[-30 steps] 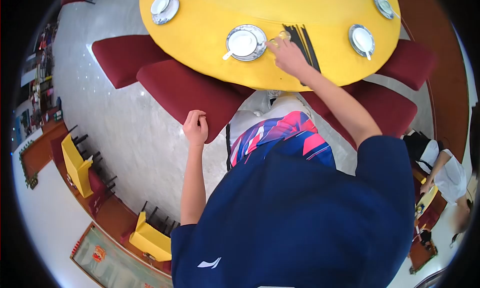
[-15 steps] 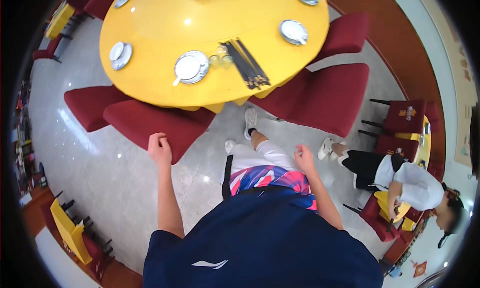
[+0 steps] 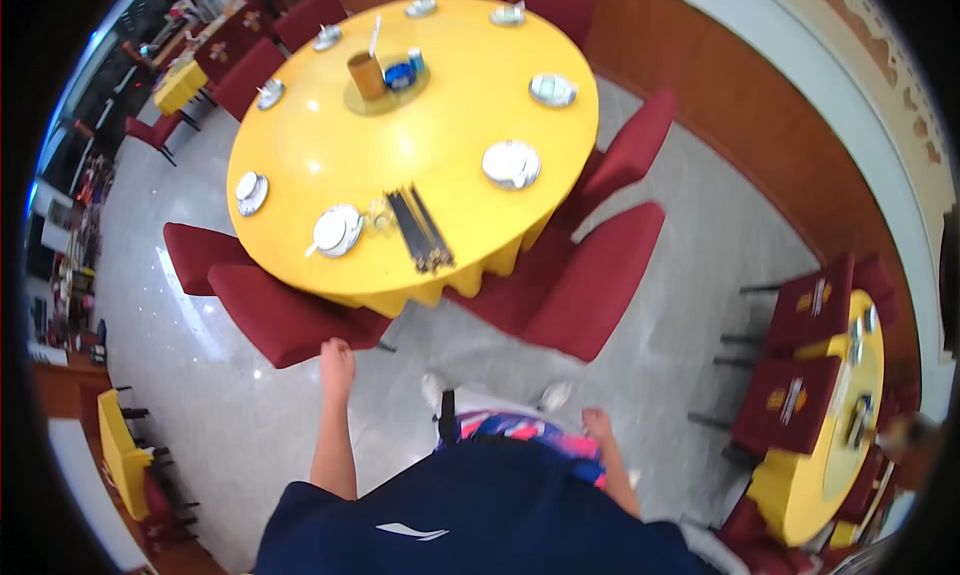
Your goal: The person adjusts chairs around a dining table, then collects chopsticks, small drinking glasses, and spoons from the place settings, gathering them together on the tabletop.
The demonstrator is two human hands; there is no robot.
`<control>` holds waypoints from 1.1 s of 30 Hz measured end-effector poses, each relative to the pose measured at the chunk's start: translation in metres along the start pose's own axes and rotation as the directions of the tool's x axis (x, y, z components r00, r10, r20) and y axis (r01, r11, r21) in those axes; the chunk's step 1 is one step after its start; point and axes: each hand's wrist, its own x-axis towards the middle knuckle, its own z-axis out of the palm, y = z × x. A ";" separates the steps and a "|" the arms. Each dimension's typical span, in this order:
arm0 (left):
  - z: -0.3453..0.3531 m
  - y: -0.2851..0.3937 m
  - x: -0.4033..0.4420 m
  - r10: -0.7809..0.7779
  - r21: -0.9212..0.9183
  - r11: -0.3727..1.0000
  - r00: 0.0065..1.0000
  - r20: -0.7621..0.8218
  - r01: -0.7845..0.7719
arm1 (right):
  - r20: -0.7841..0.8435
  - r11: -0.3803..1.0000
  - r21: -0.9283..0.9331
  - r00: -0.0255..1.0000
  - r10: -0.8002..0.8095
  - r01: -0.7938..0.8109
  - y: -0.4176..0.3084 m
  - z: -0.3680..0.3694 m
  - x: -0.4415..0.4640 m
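My left hand (image 3: 338, 361) hangs just below the front edge of a dark red chair (image 3: 290, 315), its fingers curled; nothing shows in it. On the right, my right hand (image 3: 597, 422) is low beside my hip, small and blurred, with the fingers folded in and no object visible. Ahead of both hands is a round table with a yellow cloth (image 3: 300, 190). Near its front edge lies a bundle of black chopsticks (image 3: 418, 230), with small glasses (image 3: 379, 215) to the left and a white bowl on a patterned plate (image 3: 338, 231) beyond them.
More place settings (image 3: 511, 164) ring the table. A brown holder (image 3: 367, 76) and a blue item (image 3: 400, 76) stand on its centre. A red chair (image 3: 600, 275) is at the right front. Another yellow table (image 3: 810, 475) is at the far right, beside a partly visible person.
My right hand has left the glasses and dropped to my side. The view has moved back from the table, which now shows whole. The person at the right is now mostly out of view.
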 end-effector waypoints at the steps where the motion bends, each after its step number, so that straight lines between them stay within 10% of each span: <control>1: 0.030 0.018 -0.019 -0.095 -0.007 0.995 0.991 0.093 0.096 | 0.127 0.944 0.244 0.972 0.195 -0.222 -0.047 -0.045 -0.022; 6: 0.161 0.174 -0.014 -0.534 -0.334 0.712 0.785 0.314 0.617 | 0.064 0.785 0.531 0.939 0.339 -0.320 -0.009 -0.185 -0.024; 9: 0.143 0.346 0.052 -0.395 -0.740 0.348 0.806 0.441 0.576 | 0.090 0.716 0.581 0.905 0.416 -0.387 0.013 -0.251 -0.018; 13: 0.137 0.521 0.118 0.014 -0.719 0.693 0.997 0.072 0.042 | 0.149 0.740 0.504 0.889 0.433 -0.445 0.025 -0.302 0.030; 16: 0.175 0.598 0.157 0.145 -0.601 0.796 0.987 0.068 -0.076 | 0.171 0.728 0.488 0.870 0.462 -0.482 0.049 -0.321 0.090; 23: 0.233 0.739 0.221 0.085 -0.427 0.898 0.993 -0.077 -0.110 | 0.364 0.966 0.229 0.931 0.031 -0.121 0.019 -0.395 0.204; 24: 0.247 0.745 0.235 0.071 -0.360 0.927 0.992 -0.103 -0.104 | 0.521 0.701 0.564 0.846 0.108 -0.437 0.050 -0.412 0.233; 25: 0.245 0.759 0.250 -0.054 -0.368 0.930 0.996 -0.076 0.022 | 0.530 0.714 0.540 0.839 0.123 -0.446 0.032 -0.451 0.245; 27: 0.268 0.760 0.288 -0.086 -0.372 0.928 0.990 -0.116 0.037 | 0.191 0.959 0.282 0.981 -0.022 -0.034 -0.014 -0.514 0.283; 29: 0.290 0.760 0.327 -0.129 -0.372 0.924 0.988 -0.085 0.089 | 0.090 0.797 0.509 0.941 0.327 -0.326 -0.037 -0.564 0.329; 33: 0.313 0.764 0.414 -0.165 -0.345 0.930 0.982 -0.091 0.124 | 0.048 0.697 0.624 0.908 0.417 -0.353 -0.073 -0.625 0.417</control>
